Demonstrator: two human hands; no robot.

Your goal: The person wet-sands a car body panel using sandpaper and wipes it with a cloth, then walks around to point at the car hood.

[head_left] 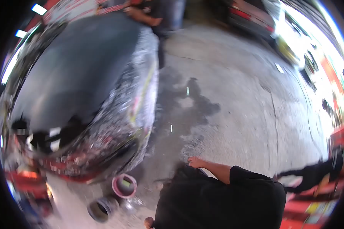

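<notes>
My right hand (195, 162) hangs in front of my black shirt, over the wet concrete floor. Blur hides its fingers, and I see nothing clearly held in it. Only a small part of my left hand (149, 222) shows at the bottom edge, with its fingers too indistinct to read. A pink-rimmed bucket (121, 194) with something greenish inside stands on the floor to the left of my hands. Beside it is a dark grey bucket (91, 211). Beyond them is a car with a dark, glossy panel (80, 72) and clear plastic film (120, 103) along its side.
Another person (145, 15) stands at the far side of the wrapped car. At right, a dark-clothed person (317, 173) is by red equipment. A parked car (250, 19) is at the back. A cable (307, 114) runs along the concrete floor (240, 103), which has a dark wet patch.
</notes>
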